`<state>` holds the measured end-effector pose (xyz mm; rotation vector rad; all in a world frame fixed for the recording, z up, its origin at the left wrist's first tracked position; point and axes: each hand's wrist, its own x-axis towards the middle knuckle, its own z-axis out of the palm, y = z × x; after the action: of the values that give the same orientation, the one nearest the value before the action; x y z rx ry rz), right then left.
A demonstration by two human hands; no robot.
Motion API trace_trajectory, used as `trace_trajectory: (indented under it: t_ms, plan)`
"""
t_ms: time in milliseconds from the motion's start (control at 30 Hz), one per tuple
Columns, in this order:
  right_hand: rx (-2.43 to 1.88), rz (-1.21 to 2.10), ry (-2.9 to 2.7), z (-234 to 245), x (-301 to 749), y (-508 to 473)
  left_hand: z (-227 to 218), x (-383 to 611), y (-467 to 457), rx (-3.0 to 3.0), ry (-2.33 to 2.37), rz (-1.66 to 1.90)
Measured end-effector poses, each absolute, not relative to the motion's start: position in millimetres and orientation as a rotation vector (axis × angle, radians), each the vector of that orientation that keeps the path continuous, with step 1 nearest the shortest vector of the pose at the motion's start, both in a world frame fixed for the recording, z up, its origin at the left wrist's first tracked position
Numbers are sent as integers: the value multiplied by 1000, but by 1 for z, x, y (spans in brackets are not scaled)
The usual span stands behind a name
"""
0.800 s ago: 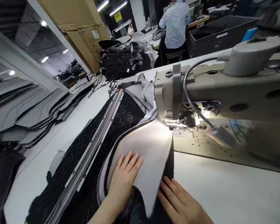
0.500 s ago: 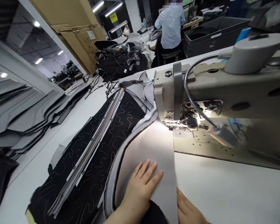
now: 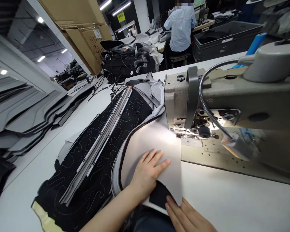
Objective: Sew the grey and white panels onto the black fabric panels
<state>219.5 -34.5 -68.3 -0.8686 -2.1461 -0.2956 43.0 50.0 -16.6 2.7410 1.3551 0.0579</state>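
A light grey fabric panel (image 3: 140, 141) with a dark edge lies under the sewing machine's lit needle area (image 3: 177, 133). My left hand (image 3: 147, 172) rests flat on this panel, fingers spread and palm down. Near the panel's lower tip, my right hand (image 3: 186, 214) has its fingers stretched out, touching the tip and a black piece of fabric (image 3: 158, 195) beside it. Its thumb cannot be made out. Left of the panel lies a black quilted piece (image 3: 103, 161) with pale wavy stitching and grey strips (image 3: 101, 138) along it.
The sewing machine (image 3: 222, 93) stands on the right with a bent metal lamp hose (image 3: 207, 109). Stacked grey panels (image 3: 38, 109) lie at the left. Behind are a fabric pile (image 3: 132, 58), cardboard boxes (image 3: 84, 38), a dark bin (image 3: 227, 35) and a seated person (image 3: 181, 27).
The right hand has moved from the panel's right edge onto its lower tip and the black fabric. The left hand stays flat on the panel, slightly higher in view. The view has shifted a little.
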Motion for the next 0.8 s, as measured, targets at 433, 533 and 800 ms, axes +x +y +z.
trace_trajectory:
  t_ms: [433, 533, 800]
  plan:
    - [-974, -68, -2150, -65, 228, -8, -10, 60, 106, 2737, 1368, -9]
    - [-998, -76, -2161, -66, 232, 1, -12, 62, 119, 2757, 1375, 36]
    - [-1038, -125, -2214, -70, 233, 11, -21, 48, 135, 3107, 602, 479]
